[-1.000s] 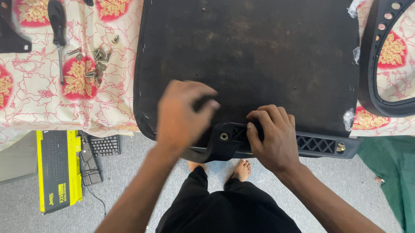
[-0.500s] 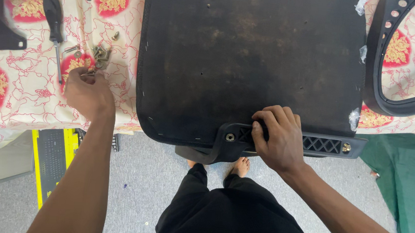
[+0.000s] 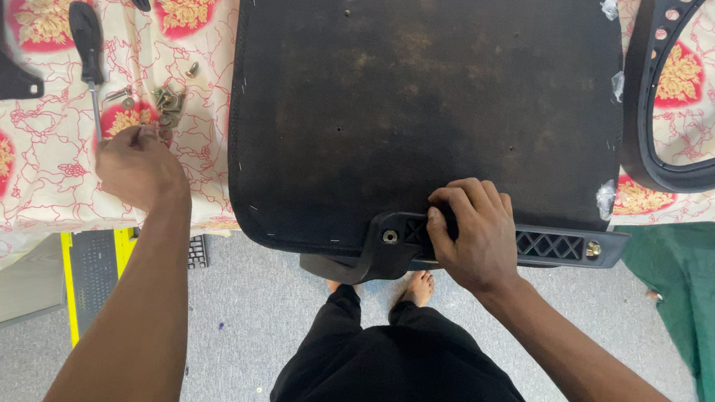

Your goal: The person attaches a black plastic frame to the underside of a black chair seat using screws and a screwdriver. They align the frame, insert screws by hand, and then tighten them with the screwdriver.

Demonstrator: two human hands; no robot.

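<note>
Hands: left [image 3: 137, 167] pinching at screws [image 3: 165, 102], right [image 3: 472, 234] clenched on chair-seat bracket [image 3: 499, 242].

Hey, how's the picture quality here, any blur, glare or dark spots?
Head view: even, soft light, no glare; left hand and right hand look sharp; the black seat panel is dark, its texture mottled; faint shadow under the table edge; straight edges bow slightly toward the corners.
</note>
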